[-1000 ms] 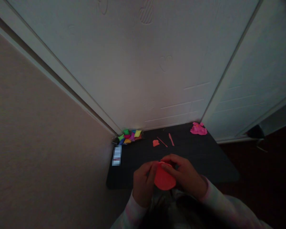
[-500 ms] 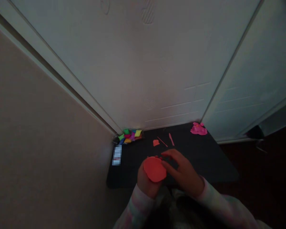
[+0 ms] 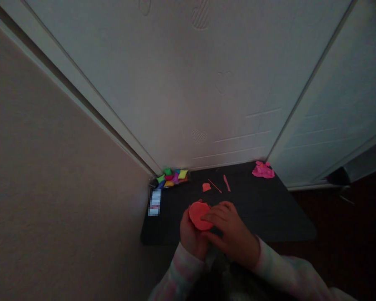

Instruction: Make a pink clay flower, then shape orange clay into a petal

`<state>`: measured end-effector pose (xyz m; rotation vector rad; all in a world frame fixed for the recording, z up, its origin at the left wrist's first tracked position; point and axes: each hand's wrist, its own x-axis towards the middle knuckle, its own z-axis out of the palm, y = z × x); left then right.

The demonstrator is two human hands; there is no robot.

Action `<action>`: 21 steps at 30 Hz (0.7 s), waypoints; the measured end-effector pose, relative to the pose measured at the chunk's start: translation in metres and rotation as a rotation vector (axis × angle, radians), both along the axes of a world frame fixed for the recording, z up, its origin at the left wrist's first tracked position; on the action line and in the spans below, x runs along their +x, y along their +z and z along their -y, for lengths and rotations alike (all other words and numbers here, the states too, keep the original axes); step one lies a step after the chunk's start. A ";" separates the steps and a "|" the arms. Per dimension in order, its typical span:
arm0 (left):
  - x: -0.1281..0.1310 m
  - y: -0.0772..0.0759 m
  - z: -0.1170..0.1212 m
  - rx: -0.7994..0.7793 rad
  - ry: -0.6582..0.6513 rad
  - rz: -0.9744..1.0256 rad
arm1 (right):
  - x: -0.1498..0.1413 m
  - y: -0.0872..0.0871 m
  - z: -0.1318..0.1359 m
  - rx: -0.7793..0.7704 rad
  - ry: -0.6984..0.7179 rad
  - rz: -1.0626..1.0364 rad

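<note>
A flat round piece of orange-red modelling clay point(image 3: 197, 214) lies in my left hand point(image 3: 190, 239), which cups it from below and from the left. My right hand point(image 3: 233, 234) has its fingers laid over the disc's right part, with the thumb low at its near edge. Both hands are above the front of the dark table point(image 3: 269, 213). Beyond them on the table lie a small orange clay lump point(image 3: 206, 187), a thin stick point(image 3: 215, 186) and a pink knife-shaped modelling tool point(image 3: 227, 183). The left fingertips are mostly hidden behind the disc.
Colourful clay packets point(image 3: 172, 178) sit at the table's back left, with a blurred pale rectangular item point(image 3: 155, 202) in front of them. A bright pink clay shape point(image 3: 263, 170) rests at the back right corner. White panels point(image 3: 225, 104) rise behind the table; a wall point(image 3: 65, 188) stands left.
My right hand has moved left, its fingers now lying over the clay disc instead of at its edge. The disc is tilted differently in my left hand. The view has shifted slightly.
</note>
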<state>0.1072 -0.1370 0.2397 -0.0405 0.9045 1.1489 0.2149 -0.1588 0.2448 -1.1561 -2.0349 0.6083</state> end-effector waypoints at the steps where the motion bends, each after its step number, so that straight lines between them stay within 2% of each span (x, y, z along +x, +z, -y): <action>1: 0.001 0.000 0.000 0.003 -0.010 0.027 | -0.001 -0.001 0.000 -0.003 -0.003 0.014; 7: 0.006 0.001 0.002 0.026 -0.004 0.075 | -0.004 -0.008 -0.002 -0.027 -0.030 0.032; 13: 0.007 0.004 0.002 0.013 0.030 0.073 | -0.006 -0.006 -0.001 -0.042 0.003 0.040; 21: 0.010 0.010 0.005 0.041 0.072 0.016 | -0.007 -0.010 -0.001 -0.060 -0.016 -0.049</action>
